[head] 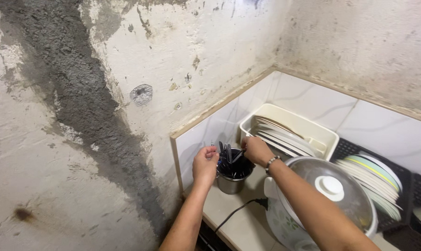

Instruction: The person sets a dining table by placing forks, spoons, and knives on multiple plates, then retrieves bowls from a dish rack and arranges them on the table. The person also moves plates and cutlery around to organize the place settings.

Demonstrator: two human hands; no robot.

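A: Though the cutlery [231,160] hides the fingertips, is each hand gripping?
B: Left hand [205,163] and right hand [255,149] close on utensils in the steel cup [230,184], beside the half-cropped rice cooker [322,204].

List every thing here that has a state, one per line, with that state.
Left hand: fingers closed at the rim of the metal cup.
Right hand: fingers closed over the utensils.
Metal cup: upright, full of utensils.
Utensils: standing in the cup.
Rice cooker: lid on, cord attached.
Glass lid: closed on the cooker.
White tub: holds plates on edge.
Black rack: holds plates on edge.
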